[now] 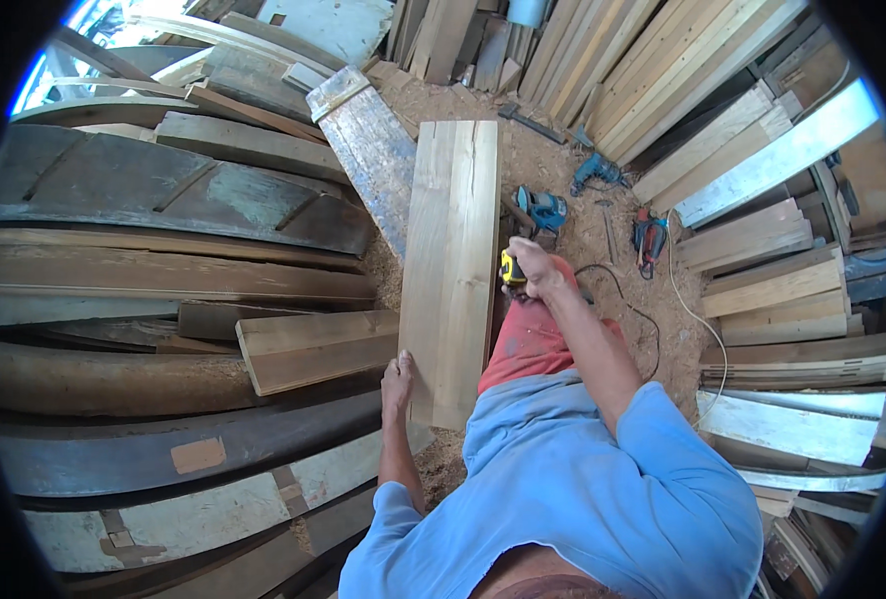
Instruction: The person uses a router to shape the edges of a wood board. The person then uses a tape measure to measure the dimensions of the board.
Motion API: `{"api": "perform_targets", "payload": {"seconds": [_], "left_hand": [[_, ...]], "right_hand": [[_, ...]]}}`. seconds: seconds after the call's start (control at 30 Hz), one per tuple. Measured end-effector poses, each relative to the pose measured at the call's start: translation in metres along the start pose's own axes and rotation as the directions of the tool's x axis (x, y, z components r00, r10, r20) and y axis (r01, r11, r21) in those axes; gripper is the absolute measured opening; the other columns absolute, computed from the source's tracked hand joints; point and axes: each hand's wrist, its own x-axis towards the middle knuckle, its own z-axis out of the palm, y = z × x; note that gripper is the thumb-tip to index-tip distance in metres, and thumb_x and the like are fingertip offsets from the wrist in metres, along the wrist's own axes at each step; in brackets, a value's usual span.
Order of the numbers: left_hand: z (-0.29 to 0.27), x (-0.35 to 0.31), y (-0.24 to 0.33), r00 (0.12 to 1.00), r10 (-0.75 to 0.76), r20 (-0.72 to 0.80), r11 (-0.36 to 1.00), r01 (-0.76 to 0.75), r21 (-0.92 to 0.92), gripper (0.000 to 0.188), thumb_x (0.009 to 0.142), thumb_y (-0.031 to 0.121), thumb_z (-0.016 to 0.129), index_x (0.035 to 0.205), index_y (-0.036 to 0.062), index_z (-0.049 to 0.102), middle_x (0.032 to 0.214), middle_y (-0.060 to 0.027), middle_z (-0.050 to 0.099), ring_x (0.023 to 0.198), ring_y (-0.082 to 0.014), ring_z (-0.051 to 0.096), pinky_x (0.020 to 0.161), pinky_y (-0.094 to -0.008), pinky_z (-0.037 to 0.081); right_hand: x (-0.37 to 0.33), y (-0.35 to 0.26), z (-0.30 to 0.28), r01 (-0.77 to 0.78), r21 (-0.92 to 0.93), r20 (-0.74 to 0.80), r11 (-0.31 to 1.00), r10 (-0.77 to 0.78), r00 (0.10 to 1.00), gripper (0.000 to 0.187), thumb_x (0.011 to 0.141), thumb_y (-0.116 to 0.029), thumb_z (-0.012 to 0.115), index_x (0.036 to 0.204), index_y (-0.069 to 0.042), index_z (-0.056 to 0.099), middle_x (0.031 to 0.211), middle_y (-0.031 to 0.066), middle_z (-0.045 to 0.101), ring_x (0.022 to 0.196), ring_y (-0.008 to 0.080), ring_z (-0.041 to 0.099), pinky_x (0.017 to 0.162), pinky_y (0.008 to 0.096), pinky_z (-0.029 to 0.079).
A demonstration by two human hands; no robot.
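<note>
A wide pale wooden board [443, 240] stretches away in front of me, its near end beside my legs. At its left edge, close to the near end, my left hand [398, 384] grips the board, with part of the fingers hidden. My right hand [535, 268] is closed around a yellow and black tape measure [510, 268], just off the board's right edge and above my knee. No drawn-out tape blade can be made out.
Planks and curved panels [163, 190] crowd the left. Stacked boards [763, 299] line the right. On the sawdust-covered floor lie a blue sander [543, 210], a blue drill [598, 174], a red and black power tool [649, 242] and a trailing cord [708, 329].
</note>
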Motion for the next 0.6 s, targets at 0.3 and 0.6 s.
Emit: {"api": "perform_targets", "payload": {"seconds": [0.3, 0.6], "left_hand": [[-0.01, 0.014, 0.014, 0.992, -0.046, 0.119, 0.988, 0.028, 0.151, 0.08, 0.107, 0.062, 0.022, 0.128, -0.0024, 0.065, 0.123, -0.0316, 0.066, 0.124, -0.0484, 0.058, 0.103, -0.0535, 0.046], [-0.013, -0.019, 0.039, 0.797, -0.001, 0.604, 0.719, 0.42, -0.554, 0.088, 0.1, 0.076, 0.022, 0.152, 0.008, 0.046, 0.138, -0.0146, 0.062, 0.124, -0.0275, 0.06, 0.107, -0.0435, 0.047]], "right_hand": [[0.001, 0.005, 0.005, -0.074, -0.062, 0.066, 0.995, 0.078, 0.995, 0.019, 0.088, -0.024, 0.064, 0.099, -0.009, 0.061, 0.078, 0.0065, 0.062, 0.064, 0.0184, 0.064, 0.052, 0.0387, 0.056], [-0.055, -0.063, 0.079, 0.382, -0.242, 0.297, 0.892, -0.307, 0.904, 0.067, 0.089, -0.027, 0.076, 0.14, 0.006, 0.049, 0.101, 0.007, 0.063, 0.084, 0.0102, 0.062, 0.067, 0.0277, 0.055]]}}
